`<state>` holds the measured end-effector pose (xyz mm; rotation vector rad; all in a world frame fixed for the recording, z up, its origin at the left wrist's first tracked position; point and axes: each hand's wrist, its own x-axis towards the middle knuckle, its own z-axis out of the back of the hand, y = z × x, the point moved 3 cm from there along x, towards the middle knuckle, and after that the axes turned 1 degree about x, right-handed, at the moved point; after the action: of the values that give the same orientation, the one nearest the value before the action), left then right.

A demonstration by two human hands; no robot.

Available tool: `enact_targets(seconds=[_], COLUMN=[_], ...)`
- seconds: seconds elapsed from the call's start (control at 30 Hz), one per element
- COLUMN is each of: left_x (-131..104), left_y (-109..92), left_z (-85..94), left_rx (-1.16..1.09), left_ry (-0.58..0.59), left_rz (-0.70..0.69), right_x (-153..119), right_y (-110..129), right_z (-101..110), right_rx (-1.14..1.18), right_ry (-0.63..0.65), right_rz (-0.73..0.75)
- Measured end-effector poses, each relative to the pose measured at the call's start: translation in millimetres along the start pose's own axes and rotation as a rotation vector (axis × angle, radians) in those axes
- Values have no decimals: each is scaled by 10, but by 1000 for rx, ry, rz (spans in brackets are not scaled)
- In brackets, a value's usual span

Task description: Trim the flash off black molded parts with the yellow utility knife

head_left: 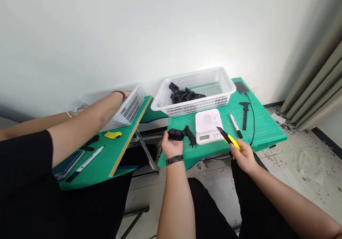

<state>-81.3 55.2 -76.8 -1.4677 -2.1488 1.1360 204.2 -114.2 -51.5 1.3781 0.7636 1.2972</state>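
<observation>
My left hand [172,147] is closed round a black plastic part [175,134] at the front left edge of the green-covered table [260,125]. Just right of that part lies another black piece [190,136], shaped like a handle. A yellow and black utility knife [230,140] is held in my right hand [242,154], its blade pointing up and left over the front corner of the white digital scale [209,125]. Behind the scale stands a white basket [197,107] with several black parts [184,95] in its left half.
A marker [235,125], a black caliper [245,116] and a dark device [242,87] with a cable lie on the right. At the left table, another person's arms [88,123] reach into a second basket [132,105], near a yellow cutter [112,135] and a marker [84,163].
</observation>
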Motion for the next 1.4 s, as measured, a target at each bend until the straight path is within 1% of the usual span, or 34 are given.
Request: enact_targets(seconds=[0.1, 0.3, 0.43, 0.6, 0.7, 0.77, 0.87, 0.97, 1.07, 1.17, 1.4], left_x=[-37, -126, -158, -184, -195, -204, -215, -212, -204, -203, -190], left_y=[27, 25, 21, 11, -5, -10, 0, 26, 44, 49, 84], left_z=[-38, -119, -181, -283, -335, -358, -368, -354, -340, -342, -317], left_rx=[64, 209, 315, 372, 393, 411, 442, 472, 490, 500, 499], left_ry=[-6, -57, -76, -104, -122, -139, -162, -177, -182, -168, -87], left_rz=[-50, -96, -103, -124, -134, -139, -153, -165, -167, -165, -169], right_x=[-3, -30, -54, -134, -218, -262, -271, -226, -185, -164, -119], right_y=[18, 47, -16, -91, -101, -94, -98, -150, -221, -244, -161], right_z=[165, 520, 709, 870, 941, 995, 1103, 1191, 1211, 1153, 927], right_rx=[-114, -336, -421, -511, -517, -469, -327, -264, -221, -189, -194], right_ry=[-9, 30, 48, 45, 35, 15, -62, -132, -174, -181, -106], right_rz=[80, 253, 278, 311, 326, 321, 262, 181, 108, 64, 20])
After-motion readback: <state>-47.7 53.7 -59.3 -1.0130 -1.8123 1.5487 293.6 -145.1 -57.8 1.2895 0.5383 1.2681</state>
